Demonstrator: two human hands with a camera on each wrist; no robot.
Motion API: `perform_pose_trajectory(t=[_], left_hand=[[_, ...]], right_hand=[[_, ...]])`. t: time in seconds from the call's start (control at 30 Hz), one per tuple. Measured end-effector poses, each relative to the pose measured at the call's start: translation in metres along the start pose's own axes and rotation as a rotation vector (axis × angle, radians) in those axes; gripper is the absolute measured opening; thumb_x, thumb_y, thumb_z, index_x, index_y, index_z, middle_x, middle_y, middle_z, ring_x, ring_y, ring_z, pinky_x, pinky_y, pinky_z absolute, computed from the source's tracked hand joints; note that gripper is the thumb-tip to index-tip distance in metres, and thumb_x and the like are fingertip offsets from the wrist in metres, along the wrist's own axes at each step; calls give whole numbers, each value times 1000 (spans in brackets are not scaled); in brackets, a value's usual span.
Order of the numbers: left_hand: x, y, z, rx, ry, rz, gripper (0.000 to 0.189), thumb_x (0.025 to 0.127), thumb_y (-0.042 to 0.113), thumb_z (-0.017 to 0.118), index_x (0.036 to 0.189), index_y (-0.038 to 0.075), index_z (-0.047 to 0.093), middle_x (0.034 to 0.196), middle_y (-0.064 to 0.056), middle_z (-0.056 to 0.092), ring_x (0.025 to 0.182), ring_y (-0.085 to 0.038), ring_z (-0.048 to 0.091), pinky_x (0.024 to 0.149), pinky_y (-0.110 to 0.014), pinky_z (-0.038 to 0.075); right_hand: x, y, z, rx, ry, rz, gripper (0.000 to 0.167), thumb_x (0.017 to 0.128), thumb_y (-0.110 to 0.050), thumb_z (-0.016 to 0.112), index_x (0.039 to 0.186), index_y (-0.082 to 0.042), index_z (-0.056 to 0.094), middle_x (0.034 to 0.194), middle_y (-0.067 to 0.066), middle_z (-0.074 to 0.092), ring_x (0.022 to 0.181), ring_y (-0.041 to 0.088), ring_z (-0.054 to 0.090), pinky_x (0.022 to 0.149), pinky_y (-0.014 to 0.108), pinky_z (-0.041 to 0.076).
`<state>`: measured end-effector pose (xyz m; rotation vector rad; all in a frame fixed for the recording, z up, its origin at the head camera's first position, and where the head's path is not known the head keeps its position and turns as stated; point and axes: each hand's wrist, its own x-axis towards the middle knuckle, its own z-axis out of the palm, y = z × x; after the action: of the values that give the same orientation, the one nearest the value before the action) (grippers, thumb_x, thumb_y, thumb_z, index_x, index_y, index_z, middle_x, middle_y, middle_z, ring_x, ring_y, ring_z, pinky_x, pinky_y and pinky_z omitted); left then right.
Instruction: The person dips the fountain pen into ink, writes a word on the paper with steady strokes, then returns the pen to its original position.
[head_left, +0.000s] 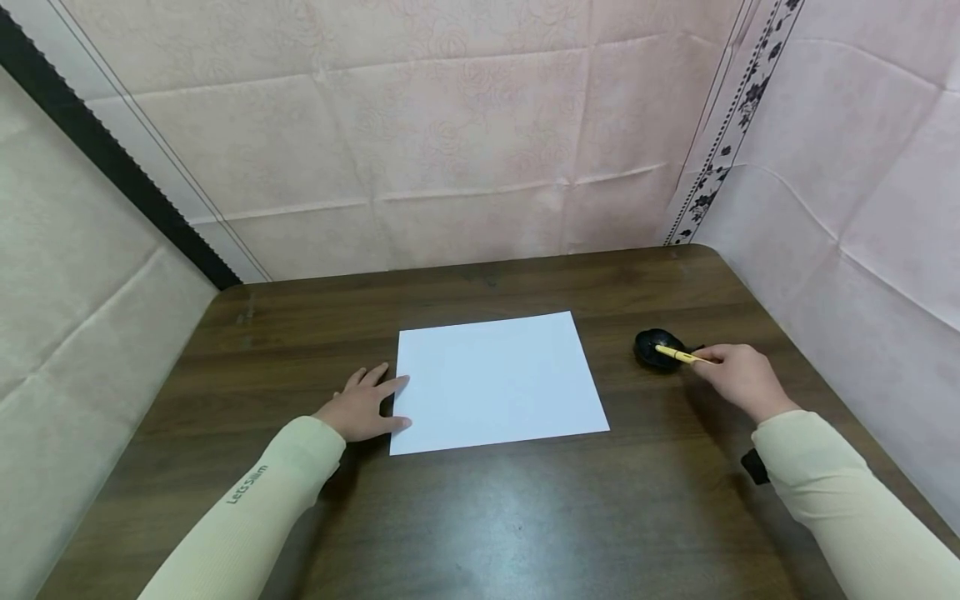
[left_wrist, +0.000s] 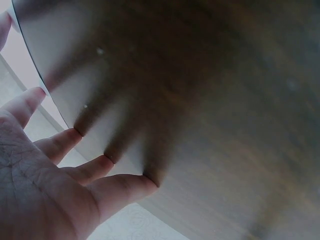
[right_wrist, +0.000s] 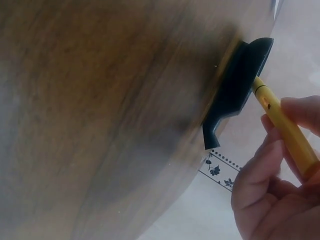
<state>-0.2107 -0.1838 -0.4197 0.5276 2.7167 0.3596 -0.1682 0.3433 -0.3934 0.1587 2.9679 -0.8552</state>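
Observation:
A white sheet of paper [head_left: 495, 383] lies flat on the brown table. My left hand [head_left: 363, 407] rests at its left edge, fingers spread, with the thumb and index fingertip on the sheet. The left wrist view shows those spread fingers from the palm side. Over on the right, my right hand [head_left: 742, 379] pinches a yellow pen [right_wrist: 287, 127] between thumb and fingers. The pen's far end meets a small black dish [head_left: 651, 350]. Seen from the side in the right wrist view, that dish is shallow, with a short bent handle.
The wooden table [head_left: 480, 525] has rounded back corners. Pale patterned cloth [head_left: 450, 150] hangs behind it and along both sides. A black strip [head_left: 112, 142] borders the cloth at left, and a floral band [head_left: 738, 117] runs down at right.

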Motion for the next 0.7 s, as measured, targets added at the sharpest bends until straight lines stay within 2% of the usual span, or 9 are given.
perform_pose_trajectory(t=[0.7], left_hand=[[0, 3, -2, 10, -7, -19, 77, 89, 51, 62, 151, 15, 34, 157, -24, 16, 139, -55, 13, 96, -78, 22]], right_hand=[[3, -2, 0, 43, 38, 18, 41, 93, -24, 53, 118, 7, 63, 75, 6, 55, 63, 20, 43, 53, 32, 35]])
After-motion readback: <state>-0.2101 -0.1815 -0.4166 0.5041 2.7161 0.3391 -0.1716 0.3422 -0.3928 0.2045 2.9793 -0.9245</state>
